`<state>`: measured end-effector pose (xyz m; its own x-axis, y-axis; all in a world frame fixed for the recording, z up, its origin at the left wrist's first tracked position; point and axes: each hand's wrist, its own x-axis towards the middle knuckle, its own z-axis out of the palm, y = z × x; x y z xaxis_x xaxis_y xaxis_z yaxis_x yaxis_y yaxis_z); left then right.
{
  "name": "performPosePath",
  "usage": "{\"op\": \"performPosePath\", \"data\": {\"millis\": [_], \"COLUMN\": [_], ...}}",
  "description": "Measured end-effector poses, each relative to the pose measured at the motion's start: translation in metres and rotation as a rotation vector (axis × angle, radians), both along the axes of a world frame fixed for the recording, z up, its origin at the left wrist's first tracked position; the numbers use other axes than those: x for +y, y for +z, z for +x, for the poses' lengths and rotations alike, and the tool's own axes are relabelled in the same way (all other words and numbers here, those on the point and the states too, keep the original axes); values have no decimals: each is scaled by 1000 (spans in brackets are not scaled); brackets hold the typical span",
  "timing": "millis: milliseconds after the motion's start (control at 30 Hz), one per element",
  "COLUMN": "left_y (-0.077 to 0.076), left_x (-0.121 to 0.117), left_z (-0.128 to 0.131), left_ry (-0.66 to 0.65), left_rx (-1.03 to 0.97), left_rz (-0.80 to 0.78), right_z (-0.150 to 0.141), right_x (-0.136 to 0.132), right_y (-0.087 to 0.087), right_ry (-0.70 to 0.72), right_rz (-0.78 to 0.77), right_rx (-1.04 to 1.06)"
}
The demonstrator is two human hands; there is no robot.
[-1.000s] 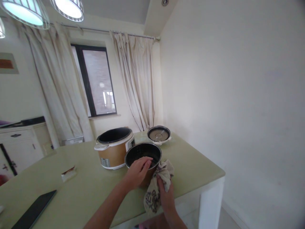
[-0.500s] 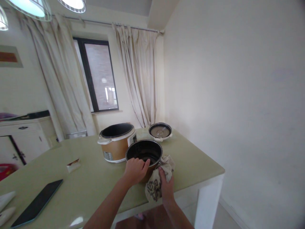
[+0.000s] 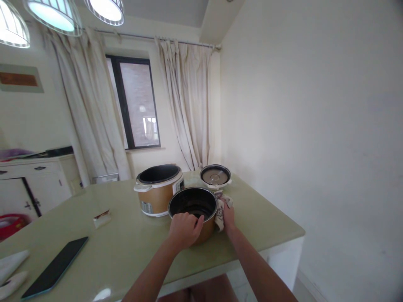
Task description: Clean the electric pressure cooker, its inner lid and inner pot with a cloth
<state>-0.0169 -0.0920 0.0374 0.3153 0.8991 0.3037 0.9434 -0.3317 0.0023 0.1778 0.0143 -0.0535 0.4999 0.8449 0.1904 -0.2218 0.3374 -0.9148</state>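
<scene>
Fingers of left hand [image 3: 184,230] curl over round pot [image 3: 206,232] rim; right hand [image 3: 228,214] clasps crumpled cloth [image 3: 219,221] alongside; smooth tabletop [image 3: 264,230] extends rightward.

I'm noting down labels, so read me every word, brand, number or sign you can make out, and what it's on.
No text can be read.
Label low on the cooker body: too small and blurred.
White side panel on the cooker body, with dark markings: too blurred.
Dark print on the cloth: can't tell writing from pattern.
</scene>
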Motion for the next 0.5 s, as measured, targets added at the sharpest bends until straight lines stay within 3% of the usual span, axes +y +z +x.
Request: {"op": "performPosePath", "data": {"millis": [200,367,500], "left_y": [-3,0,3], "left_x": [2,2,0], "left_z": [2,4,5], "left_ry": [14,29,22], "left_rx": [-3,7,-10], "left_rz": [26,6,10], "right_z": [-6,-35,-51], "right_x": [-47,-87,-96], "right_y": [-16,-38,-45], "right_ry": [-57,-119,-128], "right_rz": [-56,-78,-24], "right_rx": [-31,-109,-123]}}
